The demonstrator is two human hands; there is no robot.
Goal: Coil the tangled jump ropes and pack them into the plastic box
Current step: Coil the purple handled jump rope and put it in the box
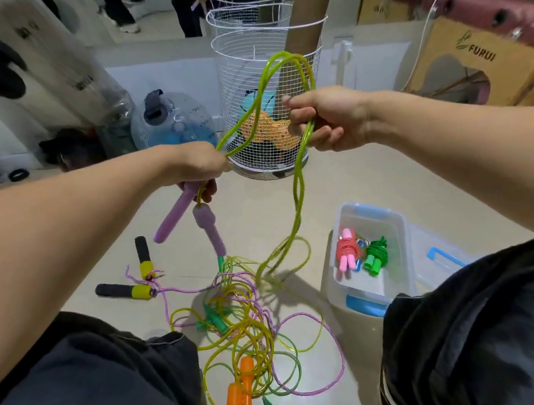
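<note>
Left hand (195,167) clamps the handles (177,212); right hand (326,119) clamps rope (297,185) loops. Keep loops even, lifting slack clear of the floor tangle (238,315).

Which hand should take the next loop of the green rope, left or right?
Right, probably. The right hand already holds the gathered loops of the yellow-green rope, and the slack hangs from it to the floor. The left hand is occupied clamping the purple handles, so it serves best as the anchor.

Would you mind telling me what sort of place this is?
Probably a storeroom or workroom floor: cardboard boxes against the wall, a wire basket, and a big water jug standing on the floor.
</note>
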